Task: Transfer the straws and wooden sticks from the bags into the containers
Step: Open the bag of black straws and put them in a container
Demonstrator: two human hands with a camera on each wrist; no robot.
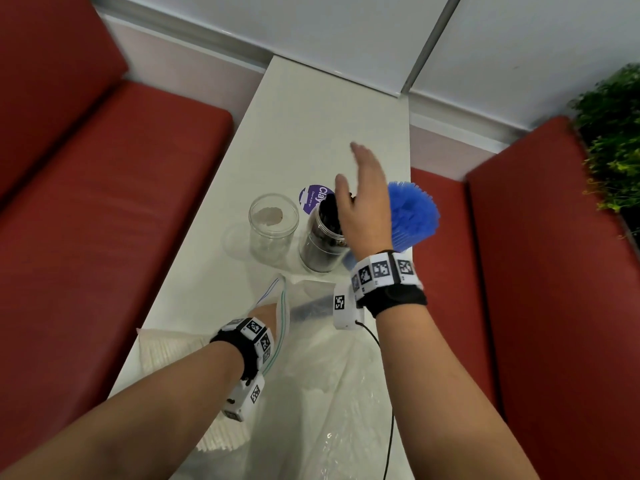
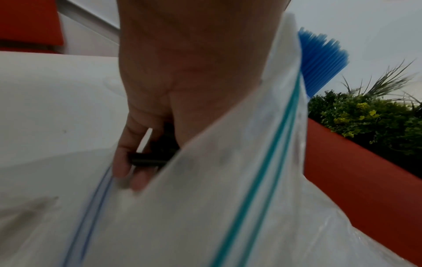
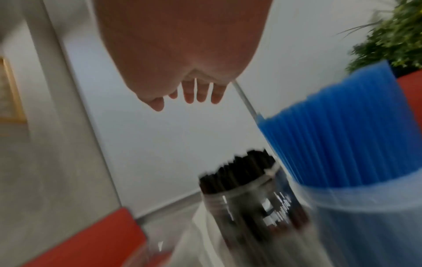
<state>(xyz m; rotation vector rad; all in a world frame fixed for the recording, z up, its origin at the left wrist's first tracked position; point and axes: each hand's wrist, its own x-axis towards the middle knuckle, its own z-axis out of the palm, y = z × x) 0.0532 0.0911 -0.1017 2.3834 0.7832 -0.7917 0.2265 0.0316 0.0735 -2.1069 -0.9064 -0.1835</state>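
Three clear jars stand on the white table [image 1: 311, 109]: an empty jar [image 1: 273, 230], a jar of black straws [image 1: 323, 240] [image 3: 246, 198], and a jar of blue straws [image 1: 414, 214] [image 3: 342, 144]. My right hand [image 1: 360, 174] [image 3: 194, 95] hovers over the black-straw jar, fingers straight, holding nothing. My left hand [image 1: 268, 311] [image 2: 137, 162] reaches into a clear zip bag [image 1: 311, 292] [image 2: 228, 180], its fingers curled round a small bundle of black straws [image 2: 146, 160]. More black straws [image 1: 308, 310] show dimly through the bag.
Bundles of pale thin sticks or straws [image 1: 169, 348] lie in clear plastic under my left forearm. A purple sticker [image 1: 310, 199] sits behind the jars. Red benches [image 1: 104, 202] flank the narrow table; a green plant [image 1: 613, 140] stands at the right. A white wall closes the far end.
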